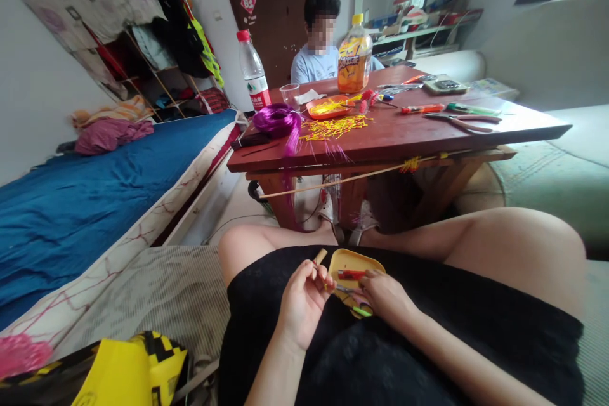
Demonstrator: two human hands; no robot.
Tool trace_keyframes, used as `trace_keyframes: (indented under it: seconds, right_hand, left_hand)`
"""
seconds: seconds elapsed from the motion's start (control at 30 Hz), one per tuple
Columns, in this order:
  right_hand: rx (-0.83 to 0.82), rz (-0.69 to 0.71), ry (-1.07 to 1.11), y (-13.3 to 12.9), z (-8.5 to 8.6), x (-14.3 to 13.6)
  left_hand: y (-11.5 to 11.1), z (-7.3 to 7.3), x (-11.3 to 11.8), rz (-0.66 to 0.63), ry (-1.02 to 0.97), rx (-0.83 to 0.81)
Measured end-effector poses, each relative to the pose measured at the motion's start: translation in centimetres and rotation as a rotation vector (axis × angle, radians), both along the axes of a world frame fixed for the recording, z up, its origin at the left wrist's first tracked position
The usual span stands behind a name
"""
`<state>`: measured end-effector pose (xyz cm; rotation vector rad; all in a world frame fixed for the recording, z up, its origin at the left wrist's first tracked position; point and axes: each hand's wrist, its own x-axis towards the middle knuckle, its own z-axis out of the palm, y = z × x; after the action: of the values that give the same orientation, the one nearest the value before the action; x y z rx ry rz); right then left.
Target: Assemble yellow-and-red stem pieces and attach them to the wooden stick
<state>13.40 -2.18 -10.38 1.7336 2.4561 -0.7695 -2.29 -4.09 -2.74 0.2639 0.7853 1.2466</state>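
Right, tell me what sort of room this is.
Probably a bedroom doubling as a craft space: there's a blue-covered bed, hanging clothes, and a table with pliers and purple strands.

Left hand [307,297]: palm toward camera, pinching | Right hand [387,297]: back upward, gripping

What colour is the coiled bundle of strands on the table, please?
The coiled bundle is purple; the head view, the only one, shows it.

1 red-capped bottle [255,73] stands beside 1 clear cup [290,95].
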Motion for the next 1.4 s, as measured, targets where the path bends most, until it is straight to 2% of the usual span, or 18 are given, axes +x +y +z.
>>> trace_keyframes:
  seconds: [0.17, 0.33, 0.5, 0.67, 0.9, 0.97, 1.0, 1.07, 1.1, 1.17, 1.27, 1.33, 1.4]
  right_hand:
    - [0.075, -0.021, -0.101, -0.3, 0.1, 0.0]
    - [0.141, -0.019, -0.118, -1.2, -0.3, -0.7]
    - [0.172, -0.042, -0.124, -1.2, -0.4, -0.1]
    - [0.160, -0.080, -0.133, -1.5, 1.1, 1.6]
    - [0.192, -0.140, -0.099, -2.5, 3.5, 6.0]
    - [0.207, -0.262, 0.033, -2.4, 4.3, 7.0]
    - [0.185, -0.350, 0.183, -2.4, 4.8, 7.3]
    - [0.053, -0.514, 0.615, -2.5, 5.9, 7.2]
    - [-0.056, -0.552, 0.834, -2.8, 6.4, 6.9]
    - [-0.302, -0.526, 1.113, -3.6, 7.2, 5.7]
    - [-0.580, -0.445, 1.252, -4.9, 7.5, 3.6]
    - [-0.637, -0.417, 1.339, -5.3, 7.4, 2.7]
    - [-0.610, -0.423, 1.440, -5.1, 7.4, 2.0]
  left_hand:
    - [-0.1, -0.6, 0.3, -0.039, -0.015, -0.046]
    - [-0.4, -1.1, 0.5, -0.074, -0.029, -0.079]
    - [-0.7, -1.1, 0.7, -0.143, -0.095, -0.056]
    - [-0.8, -1.1, 0.7, -0.212, -0.170, -0.031]
    - [-0.9, -0.8, 0.8, -0.277, -0.261, -0.006]
    - [-1.0, -0.7, 0.9, -0.294, -0.277, 0.001]
    - [-1.0, -0.7, 1.0, -0.303, -0.284, 0.005]
    - [-1.0, -0.6, 1.1, -0.320, -0.294, 0.013]
    - [-1.0, -0.5, 1.2, -0.328, -0.297, 0.018]
    - [-1.1, -0.4, 1.2, -0.343, -0.299, 0.026]
    - [-1.2, -0.2, 1.3, -0.356, -0.300, 0.040]
    - [-1.4, -0.1, 1.4, -0.376, -0.296, 0.041]
    - [-1.6, -0.1, 1.6, -0.413, -0.285, 0.032]
